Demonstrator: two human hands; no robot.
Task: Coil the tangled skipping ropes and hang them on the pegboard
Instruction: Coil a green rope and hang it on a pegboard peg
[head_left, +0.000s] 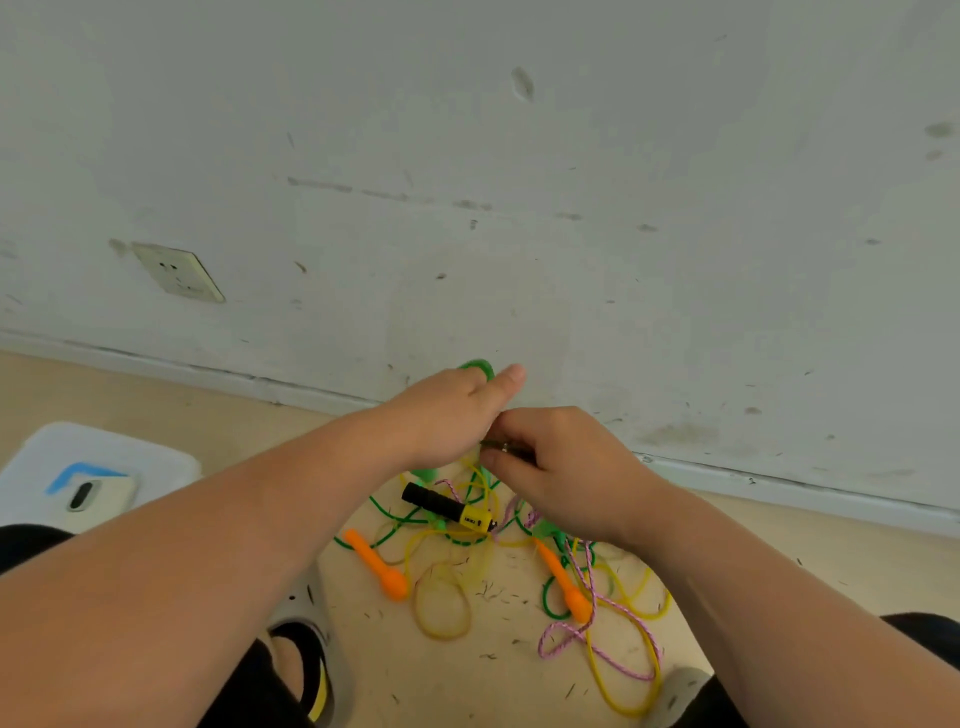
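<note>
With left hand (447, 415) gripping green handle (477, 367) and right hand (561, 467) at its 3 o'clock pinching cord (493, 445), draw slowly upward, teasing loops free of tangled ropes (467, 540) at 6 o'clock on floor (441, 675).

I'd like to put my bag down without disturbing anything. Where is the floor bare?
Bare floor lies left, between the white mat and the wall, and right, between the rope tangle and the wall. The middle, below the left hand and right hand, is crowded with the tangle and its handles.
</note>
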